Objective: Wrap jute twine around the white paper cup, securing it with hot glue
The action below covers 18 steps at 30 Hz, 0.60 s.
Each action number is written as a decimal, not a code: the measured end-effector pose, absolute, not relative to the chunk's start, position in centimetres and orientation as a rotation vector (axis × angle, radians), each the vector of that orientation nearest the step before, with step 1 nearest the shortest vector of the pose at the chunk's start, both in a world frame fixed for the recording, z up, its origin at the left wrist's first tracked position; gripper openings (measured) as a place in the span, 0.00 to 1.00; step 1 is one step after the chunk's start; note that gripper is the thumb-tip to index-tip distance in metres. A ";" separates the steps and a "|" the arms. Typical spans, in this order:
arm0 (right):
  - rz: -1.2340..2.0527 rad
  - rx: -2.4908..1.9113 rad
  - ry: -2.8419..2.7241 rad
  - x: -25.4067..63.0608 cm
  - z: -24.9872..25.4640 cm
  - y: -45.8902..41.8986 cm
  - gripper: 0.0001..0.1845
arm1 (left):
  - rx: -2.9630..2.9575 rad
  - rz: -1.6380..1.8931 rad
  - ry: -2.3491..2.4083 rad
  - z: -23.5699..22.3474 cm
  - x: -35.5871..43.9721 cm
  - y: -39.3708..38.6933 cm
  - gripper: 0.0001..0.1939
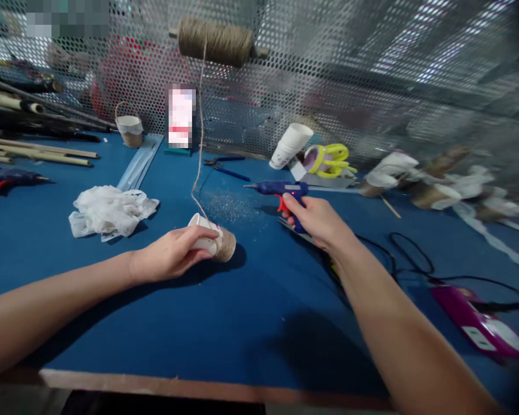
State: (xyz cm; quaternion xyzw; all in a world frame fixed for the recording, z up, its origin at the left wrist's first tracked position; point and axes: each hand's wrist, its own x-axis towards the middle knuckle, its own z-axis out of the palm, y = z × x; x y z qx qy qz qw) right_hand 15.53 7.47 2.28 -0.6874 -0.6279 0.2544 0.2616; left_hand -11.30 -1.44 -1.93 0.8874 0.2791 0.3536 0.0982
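Note:
My left hand (175, 251) is closed around a white paper cup (201, 225), tilted on its side over the blue table. Twine (227, 246) is wound about the cup's bottom end, which points right. From the cup a strand of twine (200, 132) runs up to a twine spool (216, 41) on a rod. In my right hand (313, 219) is a blue glue gun (270, 188) with a red trigger, its nozzle pointing left, apart from the cup. A small red light glows on the gun's body.
Pliers (227, 167), stacked paper cups (290, 145) and yellow-handled scissors (331, 160) lie at the back. White lace (110, 210) is bunched at left, near a second glue gun (12, 177). A purple power strip (480, 323) and black cords lie at right.

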 end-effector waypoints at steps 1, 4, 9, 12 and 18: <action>0.666 -1.895 -1.703 15.7 2.0 8.2 0.19 | 2.628 1.056 0.824 -2.0 -11.3 -1.4 0.11; 0.570 -2.004 -1.735 16.0 1.2 10.3 0.20 | 2.627 1.068 0.825 -2.1 -11.3 -1.4 0.10; 0.344 -2.153 -1.802 16.4 0.5 12.4 0.20 | 2.613 1.069 0.827 -2.2 -11.2 -1.5 0.11; 0.236 -2.135 -1.823 15.8 1.0 12.0 0.12 | 2.609 1.084 0.811 -2.2 -11.1 -1.5 0.10; 0.604 -1.676 -2.192 10.1 3.0 7.5 0.22 | 2.623 1.027 0.750 -2.0 -10.7 -1.7 0.10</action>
